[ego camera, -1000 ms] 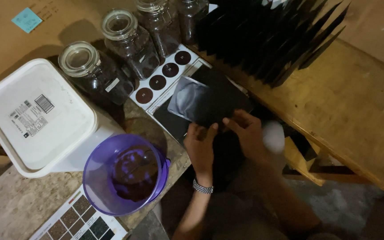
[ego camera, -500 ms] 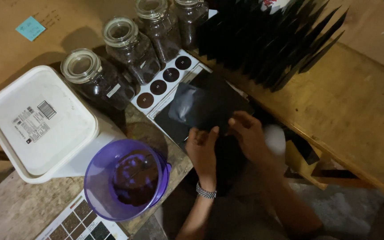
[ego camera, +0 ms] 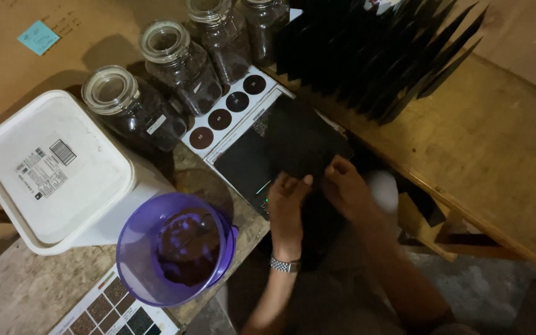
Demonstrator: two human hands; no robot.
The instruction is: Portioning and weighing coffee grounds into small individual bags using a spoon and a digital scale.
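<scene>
A flat black pouch (ego camera: 302, 139) lies over a dark scale-like platform (ego camera: 243, 164) at the bench edge. My left hand (ego camera: 290, 201), with a metal watch on the wrist, pinches the pouch's near edge. My right hand (ego camera: 345, 186) grips the same edge just to the right. A blurred white object (ego camera: 384, 189) sits beside my right wrist. A purple bowl (ego camera: 138, 248) holding dark grounds and a spoon stands to the left of my left hand.
A white lidded tub (ego camera: 51, 167) sits at left, with three glass jars (ego camera: 134, 108) of dark contents behind it. A card with brown circles (ego camera: 227, 110) lies by the jars. Upright black pouches (ego camera: 373, 56) stand in a row at the back. A colour swatch card (ego camera: 119, 310) lies near the bowl.
The pouch was held up and tilted, catching light. It is now lowered and lies flatter and darker on the platform. Both hands have stayed on its near edge.
</scene>
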